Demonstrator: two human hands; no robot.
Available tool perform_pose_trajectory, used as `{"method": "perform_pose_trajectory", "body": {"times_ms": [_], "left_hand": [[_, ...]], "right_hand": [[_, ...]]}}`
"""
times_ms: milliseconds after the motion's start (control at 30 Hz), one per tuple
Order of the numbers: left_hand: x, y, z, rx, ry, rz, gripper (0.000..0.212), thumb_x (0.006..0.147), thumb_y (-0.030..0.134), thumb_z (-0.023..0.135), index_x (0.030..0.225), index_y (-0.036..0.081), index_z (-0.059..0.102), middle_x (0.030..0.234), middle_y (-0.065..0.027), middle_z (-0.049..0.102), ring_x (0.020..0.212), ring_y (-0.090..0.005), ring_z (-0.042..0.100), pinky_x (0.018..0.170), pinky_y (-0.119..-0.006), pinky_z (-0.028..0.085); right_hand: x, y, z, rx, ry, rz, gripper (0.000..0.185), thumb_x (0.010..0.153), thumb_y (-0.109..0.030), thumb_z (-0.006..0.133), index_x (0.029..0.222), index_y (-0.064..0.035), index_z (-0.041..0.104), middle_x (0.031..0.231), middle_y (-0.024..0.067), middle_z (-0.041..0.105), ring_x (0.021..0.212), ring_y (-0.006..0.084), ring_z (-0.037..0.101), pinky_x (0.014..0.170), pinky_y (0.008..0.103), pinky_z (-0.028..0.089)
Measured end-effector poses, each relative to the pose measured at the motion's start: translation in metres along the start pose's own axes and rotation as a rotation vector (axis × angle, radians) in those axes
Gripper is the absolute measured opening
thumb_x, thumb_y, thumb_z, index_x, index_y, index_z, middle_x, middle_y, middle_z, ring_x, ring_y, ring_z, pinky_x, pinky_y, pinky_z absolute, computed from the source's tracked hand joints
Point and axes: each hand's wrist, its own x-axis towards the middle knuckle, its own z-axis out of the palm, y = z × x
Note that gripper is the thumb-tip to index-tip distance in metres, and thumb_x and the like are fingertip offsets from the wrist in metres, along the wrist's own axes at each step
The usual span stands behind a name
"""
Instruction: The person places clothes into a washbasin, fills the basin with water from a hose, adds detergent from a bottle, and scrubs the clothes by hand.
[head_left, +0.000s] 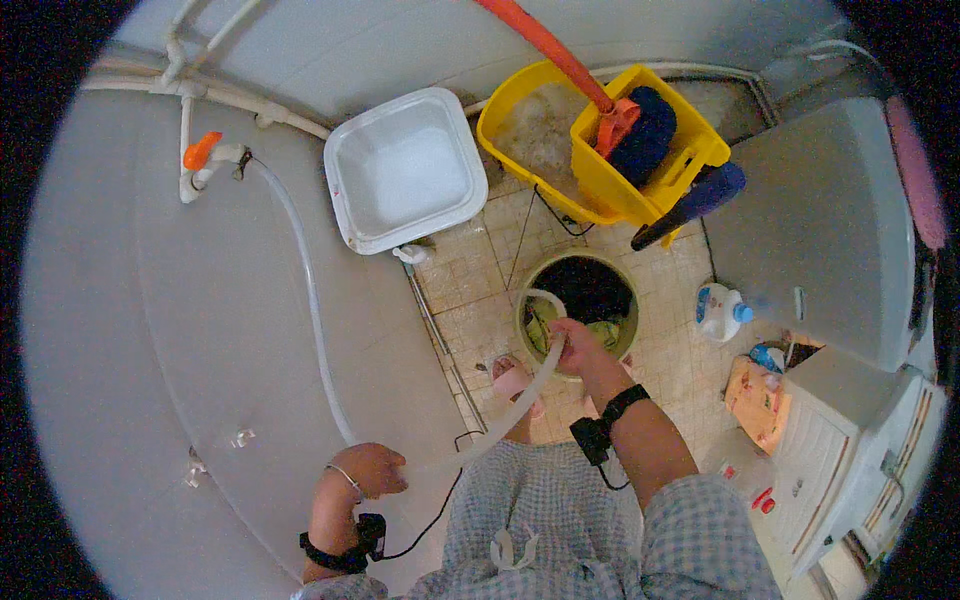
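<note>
A clear plastic hose (309, 277) runs from a wall tap with an orange handle (202, 151) down to my left hand (369, 471), whose fingers are closed around it. From there the hose crosses in front of my lap to my right hand (576, 348), which also grips it. Beyond the right hand its end bends over to the left, above a round light-coloured bucket (636, 315). Dark cloth (581, 289) and some green cloth (604, 336) lie inside the bucket. Whether water leaves the hose end cannot be made out.
A white basin (335, 191) stands at the back left. Behind the bucket is a yellow mop bucket (491, 139) with a red-handled mop (555, 60). A white jug with a blue cap (720, 313) sits at right, beside a large grey appliance (810, 217). Pink slippers (510, 379) are below.
</note>
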Motion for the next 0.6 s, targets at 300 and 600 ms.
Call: {"method": "perform_pose_trajectory", "body": {"times_ms": [300,600], "left_hand": [[0.000,0.007,0.007,-0.072,-0.023,0.082,0.039,0.066,0.031,0.061,0.098,0.008,0.053,0.085,-0.0094,0.058,0.064,-0.0245,0.057,0.060,-0.035,0.046],[-0.009,0.014,-0.059,-0.258,0.881,0.188,0.028,0.069,0.020,0.060,0.093,0.008,0.056,0.090,-0.0104,0.056,0.067,-0.0206,0.055,0.062,-0.030,0.045]], "right_hand": [[-0.053,-0.096,-0.022,0.468,0.338,0.425,0.013,0.083,-0.019,0.040,0.077,-0.0071,0.039,0.057,0.0064,0.040,0.048,0.0184,0.037,0.045,0.0323,0.034],[-0.125,-0.014,-0.063,-0.140,-0.011,-0.079,0.009,0.084,-0.014,0.037,0.087,-0.0054,0.037,0.063,0.0080,0.040,0.052,0.0194,0.040,0.046,0.0331,0.036]]}}
